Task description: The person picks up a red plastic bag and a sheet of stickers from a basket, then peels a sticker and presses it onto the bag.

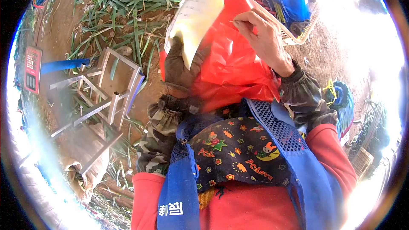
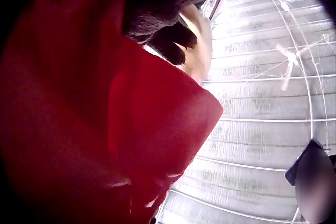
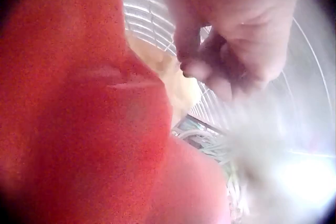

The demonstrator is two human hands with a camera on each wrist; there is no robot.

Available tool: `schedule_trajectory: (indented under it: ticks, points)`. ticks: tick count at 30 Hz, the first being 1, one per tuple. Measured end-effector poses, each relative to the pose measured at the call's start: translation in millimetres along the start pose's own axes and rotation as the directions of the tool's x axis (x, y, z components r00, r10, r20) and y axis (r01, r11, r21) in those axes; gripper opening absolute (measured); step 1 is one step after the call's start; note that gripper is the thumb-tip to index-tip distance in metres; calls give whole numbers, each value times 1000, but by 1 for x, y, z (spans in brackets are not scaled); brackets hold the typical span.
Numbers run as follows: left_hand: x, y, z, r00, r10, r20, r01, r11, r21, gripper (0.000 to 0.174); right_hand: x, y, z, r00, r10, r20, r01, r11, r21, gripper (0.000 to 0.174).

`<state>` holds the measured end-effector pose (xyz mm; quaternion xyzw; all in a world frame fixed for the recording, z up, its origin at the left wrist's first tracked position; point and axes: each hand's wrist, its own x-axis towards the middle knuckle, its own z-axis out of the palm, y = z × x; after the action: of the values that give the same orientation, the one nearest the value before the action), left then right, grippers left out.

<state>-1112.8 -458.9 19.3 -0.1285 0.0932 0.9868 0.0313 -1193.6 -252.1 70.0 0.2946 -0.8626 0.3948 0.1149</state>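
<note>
My left hand wears a dark glove and grips a yellowish paper pad, its thumb lying over the page. Rows of handwriting show near the pad's top. In the left wrist view, dark gloved fingers curl against the pale paper. Bare, my right hand is raised to the right of the pad, apart from it. Thumb and fingertips come together in the right wrist view, with nothing visible between them. A shiny red plastic bag spreads across the lap, below both hands.
A cream plastic basket holding a blue bag stands ahead on the right. Green leaves litter the ground ahead. To the left are an overturned metal-framed stool and a red keypad device.
</note>
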Motion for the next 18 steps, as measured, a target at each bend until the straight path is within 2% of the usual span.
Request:
schedule_trajectory:
  ticks: [7,8,10,11,12,13,15,16,17,18]
  points:
    - [5,2,-10,990,15,-138,-18,1000,-18,35,-15,1,-8,999,38,-23,-38,999,16,9]
    - [6,2,-11,994,18,-110,-19,1000,-8,35,-15,2,-9,998,53,-21,-52,998,30,10]
    - [5,1,-11,998,28,-54,-27,1000,11,35,-11,7,-9,981,196,-6,-195,977,87,12]
    - [5,1,-11,996,36,-76,-35,999,15,36,-8,11,-10,964,266,7,-265,958,115,14]
    - [5,0,-11,994,45,-98,-43,999,19,38,-6,18,-11,952,291,94,-302,943,138,19]
    - [5,0,-11,991,53,-119,-50,998,24,39,-8,20,-14,913,317,256,-391,858,332,19]
    - [5,1,-13,999,34,-32,-33,999,14,39,-5,15,-22,795,233,560,-584,545,602,19]
    - [5,3,-14,1000,29,9,-29,1000,8,38,-6,7,-29,731,118,673,-646,437,626,13]
    - [4,3,-14,999,48,13,-48,998,28,38,-5,-6,-40,572,39,819,-778,340,528,12]
    - [3,3,-12,998,64,17,-64,997,48,39,-8,-12,-41,532,-29,846,-795,326,511,12]
